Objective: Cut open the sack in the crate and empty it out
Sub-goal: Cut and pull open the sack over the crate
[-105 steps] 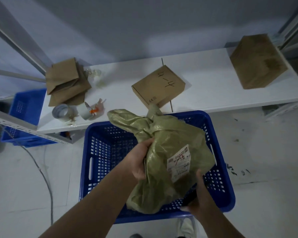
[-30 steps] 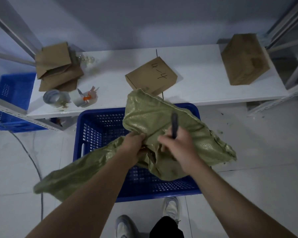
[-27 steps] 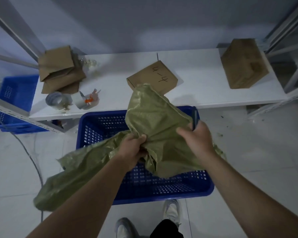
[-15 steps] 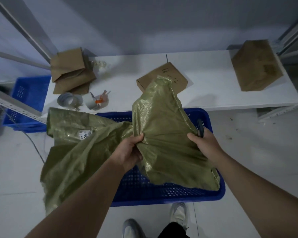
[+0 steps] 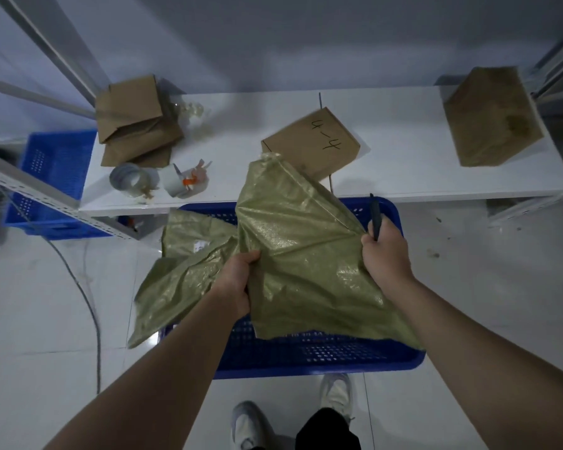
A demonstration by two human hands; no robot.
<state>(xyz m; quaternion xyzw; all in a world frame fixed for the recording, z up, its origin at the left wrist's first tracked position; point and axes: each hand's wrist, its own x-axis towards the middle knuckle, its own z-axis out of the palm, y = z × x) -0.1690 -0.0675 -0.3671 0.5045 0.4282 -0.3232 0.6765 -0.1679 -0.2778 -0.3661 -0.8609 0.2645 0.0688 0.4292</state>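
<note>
A limp green woven sack (image 5: 306,264) hangs spread above the blue crate (image 5: 322,355) on the floor. My left hand (image 5: 236,280) grips a bunch of the sack near its middle. My right hand (image 5: 385,251) pinches the sack's right edge and also holds a dark knife (image 5: 375,216) that points up from the fist. One corner of the sack stands up toward the shelf, and its left part droops over the crate's left rim. The sack covers most of the crate's inside.
A white shelf (image 5: 403,177) runs behind the crate with a box marked "4-4" (image 5: 311,142), a bigger box (image 5: 493,116), flattened cardboard (image 5: 137,121) and tape rolls (image 5: 132,178). A second blue crate (image 5: 52,177) and a cable (image 5: 85,293) lie left. My shoes (image 5: 335,391) touch the crate's near side.
The sack's left part has dropped and folded inward toward the crate. My right hand has pulled the right edge outward, stretching the sack between both hands.
</note>
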